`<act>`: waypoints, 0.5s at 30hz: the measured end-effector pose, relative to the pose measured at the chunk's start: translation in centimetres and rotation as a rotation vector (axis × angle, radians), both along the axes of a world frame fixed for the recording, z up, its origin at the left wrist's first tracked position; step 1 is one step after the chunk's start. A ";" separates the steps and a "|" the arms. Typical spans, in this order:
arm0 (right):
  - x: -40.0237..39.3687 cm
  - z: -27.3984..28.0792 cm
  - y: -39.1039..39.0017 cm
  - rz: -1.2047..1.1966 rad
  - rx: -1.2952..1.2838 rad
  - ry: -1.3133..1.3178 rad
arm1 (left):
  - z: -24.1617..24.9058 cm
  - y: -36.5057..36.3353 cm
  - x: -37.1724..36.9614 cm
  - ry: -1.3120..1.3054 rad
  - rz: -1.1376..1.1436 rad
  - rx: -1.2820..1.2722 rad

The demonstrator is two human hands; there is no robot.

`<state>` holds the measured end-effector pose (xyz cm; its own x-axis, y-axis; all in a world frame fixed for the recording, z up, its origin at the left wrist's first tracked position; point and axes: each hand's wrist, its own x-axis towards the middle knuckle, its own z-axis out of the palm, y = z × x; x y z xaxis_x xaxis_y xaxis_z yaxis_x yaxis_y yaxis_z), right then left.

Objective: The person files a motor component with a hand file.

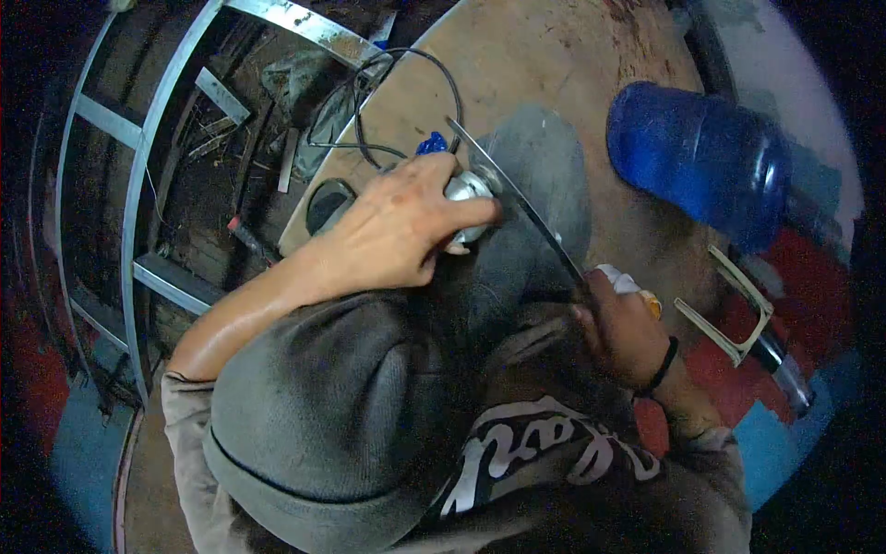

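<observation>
My left hand (397,222) is closed round a silver rounded metal part (469,192), with the thumb across its near side. Much of that part is hidden under the fingers. In my right hand (623,328) is the lower end of a long thin metal blade (521,198). It slants up and to the left, and its upper stretch overlaps the edge of the metal part. A crumpled white piece (616,275) shows beside the right fingers. Just beyond my left knuckles lies a small bright blue item (431,143) near a black cable (452,78).
A brown board (517,42) lies under the work, with dark grey cloth (544,157) on it. A blue water jug (697,152) lies at the right, above a cream U-shaped frame (738,319). A metal ladder-like frame (138,138) and scraps fill the left.
</observation>
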<state>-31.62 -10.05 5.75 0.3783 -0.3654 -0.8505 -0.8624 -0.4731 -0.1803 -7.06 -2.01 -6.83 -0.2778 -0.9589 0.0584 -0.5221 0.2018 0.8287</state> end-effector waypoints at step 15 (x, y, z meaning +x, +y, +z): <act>1.2 -3.1 0.0 0.044 -0.125 -0.497 | -0.1 -0.5 0.2 -0.014 0.027 0.011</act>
